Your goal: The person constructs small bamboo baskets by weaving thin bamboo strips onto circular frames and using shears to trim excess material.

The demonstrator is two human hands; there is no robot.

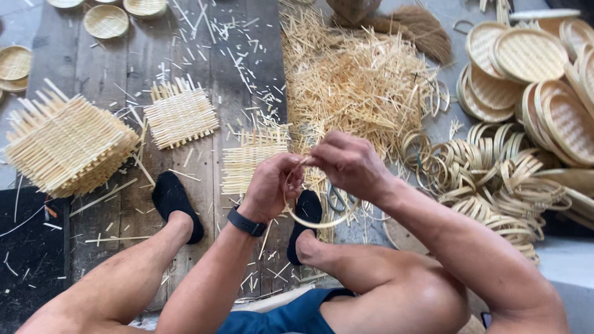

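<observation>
Bamboo hoop under inspection: a thin strip bent into a ring, held in the air between my knees, above the plank floor. My left hand has its fingers closed on the strip at the upper left of the ring; my right hand pinches the same strip just beside it, fingers together at the top where the two ends appear to meet. The lower arc hangs free in front of my right shoe.

Step in hand, by my judgement: closing the ring, with the overlap of the ends being set or tucked. The joint itself is hidden by my fingers, so I cannot tell whether it is locked.

Next move calls for a firm pinch on the overlap, both hands kept close together so the curve does not spring open, and an even roundness.

Surroundings noted: a tall stack of woven square mats near the left edge of the floor, a single mat beyond my left shoe, a heap of loose splints ahead, finished hoops and round woven lids piled towards the right edge.
</observation>
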